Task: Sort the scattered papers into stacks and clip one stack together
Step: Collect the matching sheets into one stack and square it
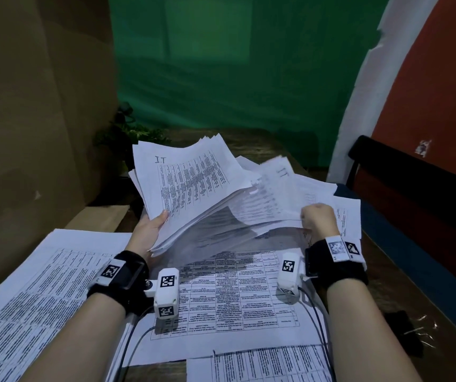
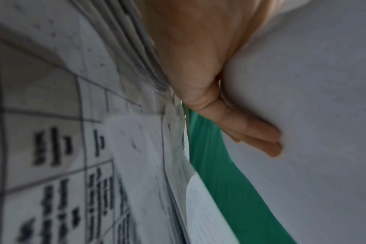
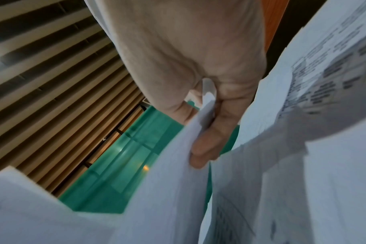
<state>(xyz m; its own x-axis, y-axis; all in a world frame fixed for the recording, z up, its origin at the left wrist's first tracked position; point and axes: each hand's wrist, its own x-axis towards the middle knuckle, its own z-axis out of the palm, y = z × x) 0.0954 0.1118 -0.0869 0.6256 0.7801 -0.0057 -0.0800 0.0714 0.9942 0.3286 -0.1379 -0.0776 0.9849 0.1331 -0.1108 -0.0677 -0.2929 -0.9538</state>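
Note:
My left hand (image 1: 153,227) holds a thick stack of printed papers (image 1: 191,183) lifted off the table, thumb on top, fingers (image 2: 253,132) underneath. The top sheet bears a table and the handwritten letters "I.T". My right hand (image 1: 318,219) pinches a blurred sheet (image 1: 273,197) at its near edge, beside that stack; the wrist view shows the thumb and fingers (image 3: 211,132) closed on the paper's edge (image 3: 188,148). More printed sheets lie flat: one pile (image 1: 42,293) at the left, one (image 1: 235,293) under my wrists, one (image 1: 262,365) at the near edge.
Loose sheets (image 1: 345,216) spread at the right of the wooden table (image 1: 400,293). A small black object with metal clips (image 1: 406,334) lies at the right. A cardboard panel (image 1: 28,133) stands at the left, a green backdrop (image 1: 235,64) behind, a dark chair (image 1: 414,183) at the right.

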